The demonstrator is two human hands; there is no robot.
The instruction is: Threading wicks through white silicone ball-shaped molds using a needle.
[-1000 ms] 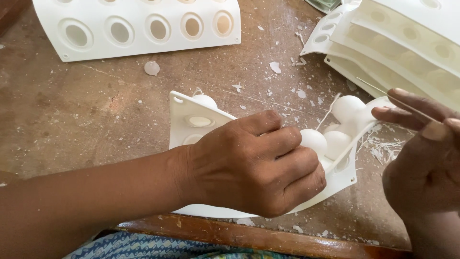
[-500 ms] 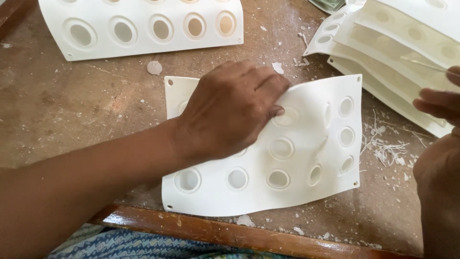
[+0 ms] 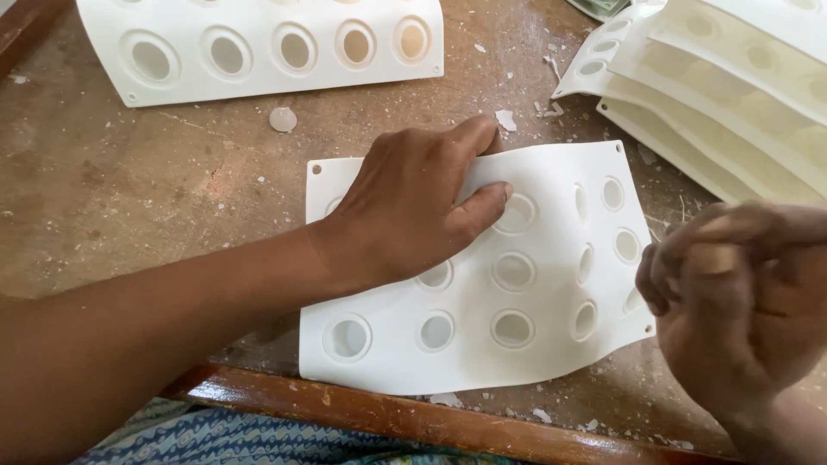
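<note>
A white flexible mould sheet (image 3: 534,344) with round holes lies flat on the brown wooden table (image 3: 129,198) near its front edge. My left hand (image 3: 413,207) presses palm-down on the sheet's upper left part, fingers spread over a hole. My right hand (image 3: 732,293) hovers at the sheet's right edge, blurred, with fingers curled together; whether it holds something small cannot be made out.
Another white mould sheet (image 3: 258,47) with round holes lies at the back left. A stack of similar sheets (image 3: 732,95) leans at the back right. White chips and a small round disc (image 3: 282,119) are scattered on the table. The raised wooden rim (image 3: 413,418) runs along the front.
The mould, earlier folded up in my left hand with white balls showing, now lies flat under my palm. My right hand has come down to the sheet's right edge.
</note>
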